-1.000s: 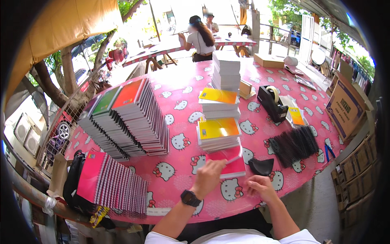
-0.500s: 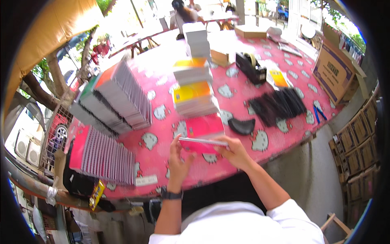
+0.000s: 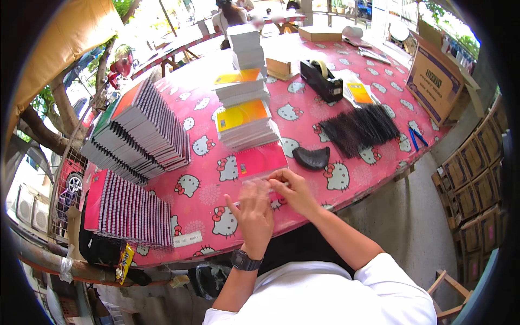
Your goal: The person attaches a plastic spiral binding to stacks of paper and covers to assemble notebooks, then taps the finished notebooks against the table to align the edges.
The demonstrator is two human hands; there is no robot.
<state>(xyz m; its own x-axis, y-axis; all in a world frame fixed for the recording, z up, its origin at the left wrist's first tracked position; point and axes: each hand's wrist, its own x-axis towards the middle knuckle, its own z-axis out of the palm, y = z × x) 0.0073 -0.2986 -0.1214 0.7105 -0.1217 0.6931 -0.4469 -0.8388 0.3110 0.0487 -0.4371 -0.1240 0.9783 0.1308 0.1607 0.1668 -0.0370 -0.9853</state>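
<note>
My left hand (image 3: 255, 216) is stretched out palm down at the table's near edge, its thumb apart and its fingers smeared by motion. Beside it, my right hand (image 3: 292, 190) has thumb and fingers pinched together; what they hold is hidden, though a thin pale edge shows there. Just beyond both hands lies a pink-covered booklet (image 3: 262, 160). Behind that rises a stack of loose white pages with a yellow cover (image 3: 244, 116) on top. To the right of the booklet rests a black curved object (image 3: 312, 158).
Spiral-bound notebooks stand in pink-covered (image 3: 130, 211) and orange-covered (image 3: 154, 127) rows on the left. Black binding coils (image 3: 360, 130), a tape dispenser (image 3: 322, 81), blue-handled pliers (image 3: 417, 138) and a cardboard box (image 3: 436, 81) are on the right. A yellow wrapper (image 3: 125, 264) hangs at the near left.
The thin pink booklet held edge-on between both hands is no longer plainly visible. My left hand has turned palm down and moved right, close to my right hand. The view has shifted slightly.
</note>
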